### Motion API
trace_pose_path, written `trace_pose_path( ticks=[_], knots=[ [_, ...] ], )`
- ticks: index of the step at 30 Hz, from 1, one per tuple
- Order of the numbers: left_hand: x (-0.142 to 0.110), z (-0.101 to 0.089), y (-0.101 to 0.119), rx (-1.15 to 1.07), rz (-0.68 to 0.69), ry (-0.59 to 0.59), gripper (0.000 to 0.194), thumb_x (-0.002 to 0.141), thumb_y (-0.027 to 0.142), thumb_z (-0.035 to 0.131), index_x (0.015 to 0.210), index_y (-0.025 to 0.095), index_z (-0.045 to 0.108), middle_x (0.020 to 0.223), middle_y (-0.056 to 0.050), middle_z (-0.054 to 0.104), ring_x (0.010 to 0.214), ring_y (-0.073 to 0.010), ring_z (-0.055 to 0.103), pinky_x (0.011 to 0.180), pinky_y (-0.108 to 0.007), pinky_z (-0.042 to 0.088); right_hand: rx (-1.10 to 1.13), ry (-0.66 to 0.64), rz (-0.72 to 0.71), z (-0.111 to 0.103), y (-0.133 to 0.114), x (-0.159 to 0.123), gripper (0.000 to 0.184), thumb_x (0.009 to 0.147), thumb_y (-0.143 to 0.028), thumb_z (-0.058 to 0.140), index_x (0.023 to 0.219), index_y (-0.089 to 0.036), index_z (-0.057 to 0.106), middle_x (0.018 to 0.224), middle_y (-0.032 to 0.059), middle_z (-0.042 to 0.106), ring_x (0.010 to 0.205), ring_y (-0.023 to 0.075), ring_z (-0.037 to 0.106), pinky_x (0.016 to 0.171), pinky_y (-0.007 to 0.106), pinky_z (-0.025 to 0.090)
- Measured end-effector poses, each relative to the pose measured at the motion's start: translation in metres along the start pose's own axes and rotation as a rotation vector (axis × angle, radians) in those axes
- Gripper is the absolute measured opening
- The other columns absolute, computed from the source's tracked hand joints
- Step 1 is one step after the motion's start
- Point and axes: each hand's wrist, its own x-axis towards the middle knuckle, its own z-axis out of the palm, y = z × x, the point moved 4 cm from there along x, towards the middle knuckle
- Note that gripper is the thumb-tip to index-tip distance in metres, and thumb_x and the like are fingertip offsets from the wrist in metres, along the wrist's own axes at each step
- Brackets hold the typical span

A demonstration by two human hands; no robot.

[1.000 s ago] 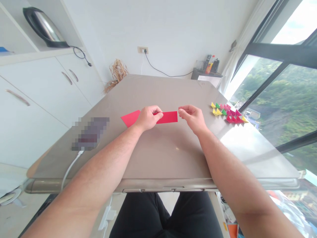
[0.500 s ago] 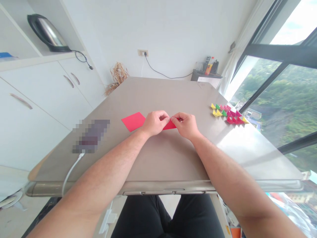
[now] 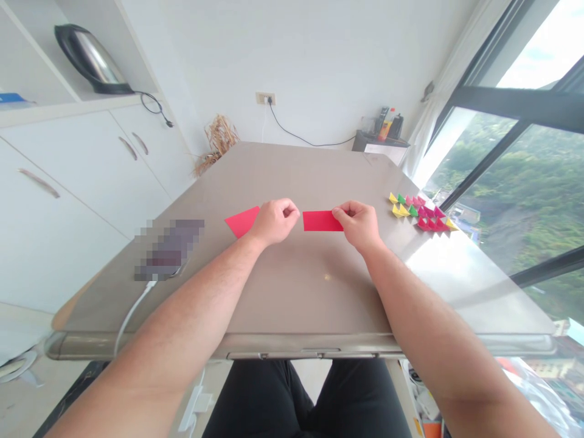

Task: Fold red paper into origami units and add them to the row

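My right hand [image 3: 359, 224] pinches the right end of a folded red paper strip [image 3: 319, 221] between thumb and fingers. The strip lies level, its free left end pointing toward my other hand. Just left of that end is my left hand [image 3: 277, 220], its fingers curled together with nothing visible in them and a small gap to the strip. Beside and partly behind my left hand, a flat sheet of red paper [image 3: 241, 221] rests on the table [image 3: 301, 286].
Several small folded paper boats [image 3: 429, 222] in yellow, green, pink and red stand in rows at the table's right. At the left lies a blurred-out dark object [image 3: 168, 246] with a white cable [image 3: 132, 310]. A window [image 3: 502, 170] borders the right side.
Both hands came together on the strip, then moved apart. The strip passed from my left hand to my right, and my left hand let go of it.
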Motion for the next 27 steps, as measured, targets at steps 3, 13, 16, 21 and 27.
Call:
trace_pose_path(
  ticks=[3,13,16,21,27],
  knots=[
    [0.003,-0.007,-0.01,-0.206,-0.113,0.065,0.014,0.079,0.03,0.06,0.071,0.019,0.063,0.07,-0.003,0.07,0.066,-0.0168,0.064,0.064,-0.028,0.047,0.04,-0.045,0.06,-0.001,0.003,0.002,0.02,0.07,-0.039,0.069,0.068,-0.019,0.068,0.061,-0.0002,0.061,0.056,0.0141,0.05,0.051,0.028,0.039],
    [-0.01,0.024,0.013,-0.233,-0.093,-0.184,0.023,0.078,0.04,0.066,0.071,0.018,0.07,0.067,-0.001,0.067,0.062,-0.0141,0.057,0.057,-0.027,0.039,0.104,-0.209,0.039,0.024,-0.004,-0.012,0.023,0.072,-0.038,0.071,0.081,-0.018,0.074,0.074,0.0022,0.071,0.066,0.0149,0.06,0.06,0.027,0.045],
    [-0.01,0.025,0.01,-0.303,-0.125,-0.173,0.023,0.078,0.04,0.067,0.075,0.018,0.072,0.07,-0.002,0.069,0.063,-0.0149,0.059,0.058,-0.027,0.041,0.162,-0.216,0.065,0.023,-0.003,-0.012,0.027,0.07,-0.035,0.072,0.09,-0.018,0.076,0.079,0.0032,0.074,0.069,0.0157,0.063,0.063,0.028,0.048],
    [-0.01,0.028,0.005,-0.36,-0.188,-0.19,0.018,0.076,0.035,0.066,0.078,0.019,0.074,0.072,-0.001,0.071,0.065,-0.0159,0.062,0.059,-0.027,0.043,0.085,-0.228,0.041,0.024,-0.007,-0.014,0.014,0.072,-0.031,0.066,0.074,-0.019,0.071,0.069,0.0001,0.068,0.062,0.0131,0.055,0.057,0.026,0.042],
    [-0.009,0.031,0.002,-0.43,-0.232,-0.17,0.02,0.074,0.037,0.068,0.076,0.018,0.075,0.069,-0.002,0.071,0.067,-0.0174,0.063,0.063,-0.029,0.046,0.118,-0.266,-0.023,0.029,-0.007,-0.016,0.018,0.073,-0.03,0.066,0.086,-0.02,0.073,0.072,-0.0003,0.069,0.064,0.014,0.057,0.06,0.027,0.045]
  ],
)
